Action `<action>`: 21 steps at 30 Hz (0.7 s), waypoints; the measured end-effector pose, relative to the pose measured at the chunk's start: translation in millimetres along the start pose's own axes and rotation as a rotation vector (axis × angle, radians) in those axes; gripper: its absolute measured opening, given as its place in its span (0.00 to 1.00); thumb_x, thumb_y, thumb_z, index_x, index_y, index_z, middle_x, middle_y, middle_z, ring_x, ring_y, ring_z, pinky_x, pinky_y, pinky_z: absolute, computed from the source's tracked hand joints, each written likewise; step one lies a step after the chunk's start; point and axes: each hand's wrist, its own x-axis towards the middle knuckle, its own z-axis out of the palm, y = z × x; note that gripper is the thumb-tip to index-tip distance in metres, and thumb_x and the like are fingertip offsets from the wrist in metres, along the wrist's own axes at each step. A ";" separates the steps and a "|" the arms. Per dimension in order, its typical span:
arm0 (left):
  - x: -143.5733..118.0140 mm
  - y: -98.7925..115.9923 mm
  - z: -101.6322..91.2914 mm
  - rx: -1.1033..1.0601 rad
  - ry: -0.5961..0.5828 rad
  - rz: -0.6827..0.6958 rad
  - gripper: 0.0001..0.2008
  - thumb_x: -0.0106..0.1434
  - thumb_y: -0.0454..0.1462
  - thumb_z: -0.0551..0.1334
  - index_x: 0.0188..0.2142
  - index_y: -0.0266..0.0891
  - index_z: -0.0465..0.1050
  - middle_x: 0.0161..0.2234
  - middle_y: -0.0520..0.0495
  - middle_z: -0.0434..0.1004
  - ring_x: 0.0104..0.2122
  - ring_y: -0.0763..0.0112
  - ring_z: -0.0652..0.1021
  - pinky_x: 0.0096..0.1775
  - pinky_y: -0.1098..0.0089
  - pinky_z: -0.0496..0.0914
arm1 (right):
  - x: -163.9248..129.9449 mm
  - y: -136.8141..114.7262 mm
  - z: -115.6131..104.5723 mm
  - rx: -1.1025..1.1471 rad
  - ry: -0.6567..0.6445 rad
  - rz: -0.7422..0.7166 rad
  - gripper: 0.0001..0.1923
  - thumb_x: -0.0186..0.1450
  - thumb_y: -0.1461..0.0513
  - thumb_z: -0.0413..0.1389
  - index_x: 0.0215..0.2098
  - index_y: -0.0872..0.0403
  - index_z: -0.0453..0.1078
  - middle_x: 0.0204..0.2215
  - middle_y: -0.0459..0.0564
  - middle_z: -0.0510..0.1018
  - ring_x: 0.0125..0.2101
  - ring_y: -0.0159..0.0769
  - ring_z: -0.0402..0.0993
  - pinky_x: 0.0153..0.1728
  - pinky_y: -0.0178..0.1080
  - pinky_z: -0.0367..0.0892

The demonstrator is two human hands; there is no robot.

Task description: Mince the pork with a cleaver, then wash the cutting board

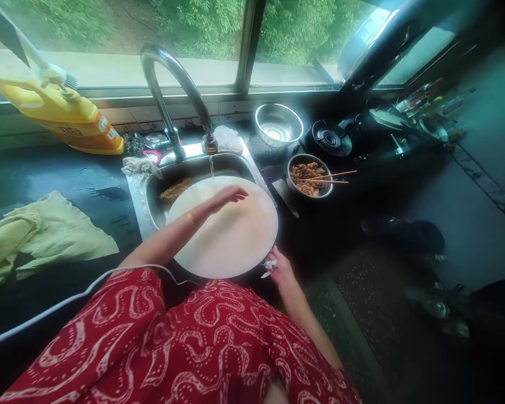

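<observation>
A large round white board (231, 235) lies over the steel sink (139, 196), under a thin stream of water from the curved tap (168, 84). My left hand (225, 197) lies flat on the board's top surface, fingers stretched out. My right hand (280, 268) grips the board's near right edge; something small and white shows at its fingers. A brown scrub pad (174, 189) lies in the sink behind the board.
A yellow jug (63, 112) lies on the left counter, a pale green cloth (42, 235) nearer me. Right of the sink sit a steel colander (278, 124), a bowl of browned food (309, 175) with chopsticks, and a stove burner (331, 139). Shoes lie on the floor.
</observation>
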 end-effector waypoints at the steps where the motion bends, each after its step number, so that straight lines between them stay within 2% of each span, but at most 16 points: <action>1: -16.3 -5.7 19.5 0.239 -0.061 0.075 0.25 0.67 0.51 0.49 0.48 0.36 0.72 0.53 0.39 0.72 0.54 0.60 0.71 0.54 0.60 0.64 | -2.0 -1.9 1.7 0.012 0.000 0.005 0.16 0.61 0.55 0.59 0.24 0.55 0.60 0.10 0.34 0.57 0.08 0.19 0.45 0.08 0.26 0.42; 3: -49.5 -13.7 60.1 0.634 -0.208 0.244 0.28 0.67 0.51 0.48 0.59 0.40 0.64 0.64 0.41 0.57 0.64 0.55 0.57 0.62 0.53 0.50 | -5.8 -5.4 5.2 0.034 -0.001 0.009 0.15 0.61 0.56 0.59 0.24 0.55 0.61 0.10 0.34 0.57 0.08 0.19 0.46 0.08 0.26 0.43; 4: -63.7 -15.9 79.4 0.758 -0.288 0.342 0.29 0.67 0.51 0.48 0.62 0.42 0.60 0.66 0.42 0.51 0.65 0.55 0.53 0.63 0.52 0.46 | -7.3 -6.8 6.7 0.042 0.007 0.011 0.15 0.60 0.56 0.60 0.24 0.55 0.61 0.10 0.34 0.58 0.08 0.19 0.47 0.08 0.26 0.44; 6: -79.8 -18.7 111.9 0.883 -0.425 0.509 0.30 0.68 0.51 0.47 0.65 0.43 0.53 0.67 0.44 0.47 0.66 0.58 0.49 0.64 0.54 0.43 | -9.1 -8.6 8.9 0.048 0.040 0.006 0.13 0.59 0.58 0.61 0.25 0.55 0.62 0.11 0.36 0.61 0.09 0.20 0.51 0.09 0.26 0.47; 8: -74.4 -22.0 131.9 0.933 -0.485 0.581 0.30 0.69 0.49 0.45 0.67 0.42 0.49 0.67 0.45 0.48 0.66 0.62 0.50 0.64 0.58 0.44 | -9.0 -9.1 9.0 0.049 0.069 -0.009 0.12 0.58 0.59 0.61 0.25 0.55 0.62 0.12 0.37 0.63 0.10 0.21 0.54 0.10 0.26 0.49; 10: -48.4 -28.1 135.2 0.986 -0.469 0.553 0.29 0.70 0.47 0.43 0.67 0.40 0.49 0.66 0.45 0.50 0.66 0.64 0.51 0.64 0.61 0.45 | -7.4 -8.4 6.6 0.045 0.059 -0.009 0.13 0.58 0.58 0.61 0.24 0.54 0.62 0.11 0.36 0.61 0.09 0.21 0.52 0.09 0.26 0.46; 11: -30.3 -32.3 129.7 1.017 -0.451 0.517 0.28 0.70 0.45 0.43 0.67 0.39 0.49 0.66 0.45 0.50 0.66 0.65 0.51 0.64 0.61 0.46 | -6.2 -7.6 4.4 0.039 0.048 -0.005 0.14 0.58 0.57 0.61 0.24 0.54 0.61 0.11 0.35 0.60 0.09 0.20 0.50 0.09 0.26 0.45; 13: 8.0 -42.4 103.5 1.067 -0.379 0.414 0.28 0.70 0.44 0.42 0.66 0.38 0.50 0.66 0.44 0.49 0.66 0.64 0.51 0.64 0.61 0.46 | -3.6 -5.4 -1.2 0.023 0.037 -0.001 0.16 0.58 0.55 0.61 0.23 0.54 0.60 0.10 0.34 0.57 0.08 0.20 0.47 0.08 0.26 0.42; 16: 46.9 -60.3 31.8 1.083 -0.144 0.210 0.29 0.69 0.43 0.43 0.65 0.30 0.51 0.66 0.39 0.49 0.66 0.60 0.52 0.64 0.58 0.46 | -0.7 -1.8 -11.3 0.008 0.030 -0.020 0.17 0.58 0.54 0.62 0.23 0.54 0.60 0.10 0.34 0.57 0.08 0.19 0.46 0.08 0.26 0.42; 19: 41.8 -77.1 -49.7 1.054 0.131 0.056 0.29 0.68 0.40 0.46 0.62 0.21 0.55 0.64 0.29 0.53 0.64 0.52 0.55 0.63 0.53 0.48 | 0.6 0.5 -20.3 0.020 0.013 -0.038 0.18 0.57 0.54 0.62 0.22 0.54 0.59 0.10 0.34 0.56 0.08 0.19 0.46 0.08 0.26 0.43; 21: 21.2 -84.0 -84.3 0.996 0.276 0.036 0.28 0.68 0.40 0.46 0.60 0.21 0.58 0.61 0.26 0.58 0.63 0.47 0.57 0.61 0.48 0.49 | 1.0 2.2 -24.2 0.036 0.011 -0.053 0.18 0.57 0.55 0.63 0.22 0.54 0.59 0.10 0.34 0.56 0.08 0.19 0.47 0.08 0.26 0.43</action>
